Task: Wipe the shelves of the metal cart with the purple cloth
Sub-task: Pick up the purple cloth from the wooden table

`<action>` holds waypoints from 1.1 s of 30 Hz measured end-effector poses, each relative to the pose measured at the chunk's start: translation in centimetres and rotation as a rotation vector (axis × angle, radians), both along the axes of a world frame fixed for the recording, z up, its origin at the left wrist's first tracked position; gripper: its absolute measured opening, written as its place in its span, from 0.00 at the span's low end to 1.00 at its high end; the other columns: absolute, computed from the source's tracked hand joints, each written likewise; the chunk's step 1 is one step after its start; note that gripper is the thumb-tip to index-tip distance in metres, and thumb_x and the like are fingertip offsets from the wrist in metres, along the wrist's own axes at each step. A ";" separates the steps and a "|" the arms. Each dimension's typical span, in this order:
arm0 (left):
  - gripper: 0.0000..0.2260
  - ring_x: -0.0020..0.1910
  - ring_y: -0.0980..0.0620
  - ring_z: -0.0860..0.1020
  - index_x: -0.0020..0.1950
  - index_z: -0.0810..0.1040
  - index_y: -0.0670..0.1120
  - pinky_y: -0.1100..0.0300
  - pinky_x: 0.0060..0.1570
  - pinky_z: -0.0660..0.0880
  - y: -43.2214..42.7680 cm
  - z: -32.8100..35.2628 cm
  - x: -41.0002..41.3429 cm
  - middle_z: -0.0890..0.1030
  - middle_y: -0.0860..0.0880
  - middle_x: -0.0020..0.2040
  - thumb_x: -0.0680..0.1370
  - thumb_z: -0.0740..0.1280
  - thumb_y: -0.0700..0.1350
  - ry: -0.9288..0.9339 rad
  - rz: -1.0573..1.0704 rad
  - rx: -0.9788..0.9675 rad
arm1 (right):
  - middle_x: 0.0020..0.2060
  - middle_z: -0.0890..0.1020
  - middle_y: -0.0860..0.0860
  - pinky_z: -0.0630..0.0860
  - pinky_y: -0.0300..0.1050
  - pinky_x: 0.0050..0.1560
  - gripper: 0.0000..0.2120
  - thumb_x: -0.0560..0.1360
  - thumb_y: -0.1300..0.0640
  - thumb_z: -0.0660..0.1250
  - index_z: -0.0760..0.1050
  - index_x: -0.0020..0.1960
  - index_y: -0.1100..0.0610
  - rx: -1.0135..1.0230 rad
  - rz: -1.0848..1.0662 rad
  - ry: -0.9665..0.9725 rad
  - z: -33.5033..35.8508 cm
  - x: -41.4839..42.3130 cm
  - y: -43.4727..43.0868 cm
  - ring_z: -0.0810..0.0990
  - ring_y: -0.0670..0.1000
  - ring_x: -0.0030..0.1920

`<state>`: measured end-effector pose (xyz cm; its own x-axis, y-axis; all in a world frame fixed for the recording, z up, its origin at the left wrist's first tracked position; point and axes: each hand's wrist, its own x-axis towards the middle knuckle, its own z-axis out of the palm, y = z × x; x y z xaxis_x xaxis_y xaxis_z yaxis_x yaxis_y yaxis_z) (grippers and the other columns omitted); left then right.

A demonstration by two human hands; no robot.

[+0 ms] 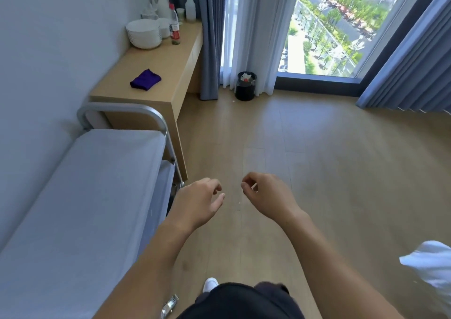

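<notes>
The purple cloth point(145, 79) lies crumpled on the near end of a wooden side table point(156, 62), far from both hands. The metal cart point(80, 196) stands along the left wall; its grey top shelf faces me, its curved handle point(122, 108) sits at the far end, and a lower shelf edge point(168, 179) shows on its right side. My left hand point(199, 202) hangs over the floor just right of the cart, fingers loosely curled, holding nothing. My right hand point(266, 195) hovers beside it, fingers loosely curled and empty.
Stacked white bowls point(144, 33), a red-capped bottle point(174, 25), a kettle point(159, 0) and a spray bottle point(189, 2) crowd the table's far end. A black bin point(245, 86) stands by the curtains. White fabric point(432, 262) pokes in at the right edge.
</notes>
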<state>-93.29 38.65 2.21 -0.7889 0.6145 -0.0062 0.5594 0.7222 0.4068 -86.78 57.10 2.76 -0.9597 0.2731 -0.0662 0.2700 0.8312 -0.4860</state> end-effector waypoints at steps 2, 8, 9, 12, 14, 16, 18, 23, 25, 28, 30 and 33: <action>0.10 0.46 0.57 0.77 0.55 0.77 0.54 0.60 0.40 0.70 0.3 -0.1 -2.9 0.80 0.57 0.50 0.79 0.62 0.56 -0.009 0.016 -0.004 | 0.44 0.81 0.41 0.78 0.46 0.44 0.09 0.77 0.47 0.61 0.78 0.49 0.47 -0.013 0.005 -0.021 -0.5 -2.9 0.6 0.78 0.45 0.45; 0.10 0.46 0.55 0.78 0.55 0.77 0.53 0.56 0.46 0.77 3.0 -1.0 -12.0 0.80 0.56 0.50 0.79 0.62 0.55 -0.043 0.071 -0.014 | 0.43 0.81 0.41 0.77 0.45 0.43 0.08 0.77 0.48 0.61 0.78 0.49 0.47 -0.045 0.052 -0.032 -1.8 -13.1 3.9 0.78 0.45 0.45; 0.10 0.46 0.56 0.78 0.55 0.77 0.53 0.55 0.46 0.78 3.7 -1.2 -13.5 0.80 0.56 0.50 0.79 0.62 0.55 -0.046 0.073 -0.021 | 0.43 0.81 0.40 0.77 0.45 0.43 0.08 0.77 0.47 0.61 0.77 0.48 0.47 -0.058 0.055 -0.032 -2.0 -14.9 4.7 0.78 0.45 0.44; 0.10 0.45 0.56 0.78 0.54 0.77 0.53 0.55 0.45 0.78 6.1 -1.6 -18.8 0.80 0.56 0.48 0.78 0.62 0.55 -0.040 0.082 -0.049 | 0.43 0.82 0.41 0.78 0.46 0.45 0.08 0.76 0.47 0.61 0.78 0.48 0.47 -0.086 0.079 -0.046 -2.7 -20.9 7.4 0.79 0.46 0.44; 0.10 0.45 0.57 0.78 0.55 0.77 0.53 0.55 0.45 0.78 7.8 -1.8 -22.8 0.80 0.57 0.48 0.79 0.62 0.56 -0.018 0.111 -0.073 | 0.44 0.82 0.42 0.79 0.48 0.46 0.09 0.76 0.47 0.61 0.78 0.48 0.48 -0.092 0.115 -0.054 -3.1 -25.4 9.4 0.79 0.47 0.45; 0.10 0.46 0.57 0.77 0.55 0.77 0.53 0.56 0.45 0.77 9.4 -1.7 -26.7 0.79 0.57 0.48 0.79 0.61 0.55 -0.020 0.156 -0.084 | 0.45 0.82 0.42 0.79 0.48 0.45 0.09 0.77 0.47 0.61 0.78 0.48 0.48 -0.092 0.153 -0.062 -2.9 -30.0 11.5 0.80 0.47 0.46; 0.10 0.46 0.57 0.77 0.55 0.77 0.53 0.56 0.44 0.77 10.9 -1.2 -30.0 0.79 0.57 0.48 0.79 0.61 0.55 -0.042 0.190 -0.094 | 0.45 0.82 0.42 0.79 0.48 0.45 0.09 0.76 0.46 0.60 0.77 0.48 0.48 -0.081 0.183 -0.063 -2.4 -34.2 13.3 0.80 0.48 0.45; 0.09 0.46 0.58 0.77 0.55 0.77 0.53 0.58 0.44 0.76 12.6 -0.3 -36.8 0.79 0.58 0.49 0.79 0.62 0.55 -0.060 0.312 -0.061 | 0.44 0.81 0.44 0.80 0.48 0.45 0.09 0.77 0.46 0.60 0.77 0.48 0.48 -0.067 0.285 -0.064 -1.5 -44.1 15.1 0.80 0.48 0.44; 0.10 0.46 0.57 0.77 0.55 0.77 0.53 0.57 0.45 0.77 12.5 -0.4 -39.1 0.79 0.58 0.49 0.79 0.62 0.55 -0.089 0.361 -0.053 | 0.44 0.81 0.43 0.80 0.47 0.44 0.08 0.77 0.46 0.61 0.78 0.48 0.47 -0.083 0.326 -0.066 -1.7 -47.5 14.6 0.80 0.48 0.43; 0.10 0.46 0.56 0.77 0.55 0.77 0.52 0.56 0.45 0.77 11.9 -1.0 -43.5 0.79 0.58 0.49 0.79 0.62 0.55 -0.108 0.420 -0.054 | 0.43 0.81 0.43 0.79 0.46 0.43 0.08 0.76 0.46 0.61 0.78 0.48 0.47 -0.092 0.385 -0.073 -2.4 -52.6 13.5 0.79 0.47 0.43; 0.11 0.47 0.56 0.77 0.56 0.77 0.52 0.56 0.46 0.77 11.1 -1.6 -46.8 0.80 0.58 0.50 0.79 0.62 0.55 -0.119 0.460 -0.042 | 0.42 0.81 0.43 0.78 0.44 0.41 0.08 0.76 0.46 0.61 0.77 0.47 0.47 -0.082 0.432 -0.073 -2.8 -56.3 12.5 0.79 0.47 0.42; 0.11 0.46 0.58 0.77 0.57 0.77 0.53 0.56 0.46 0.77 9.5 -2.2 -52.3 0.80 0.58 0.52 0.80 0.62 0.55 -0.122 0.527 -0.012 | 0.42 0.81 0.44 0.77 0.43 0.39 0.08 0.76 0.46 0.62 0.77 0.48 0.47 -0.064 0.498 -0.066 -3.0 -62.6 10.3 0.79 0.46 0.41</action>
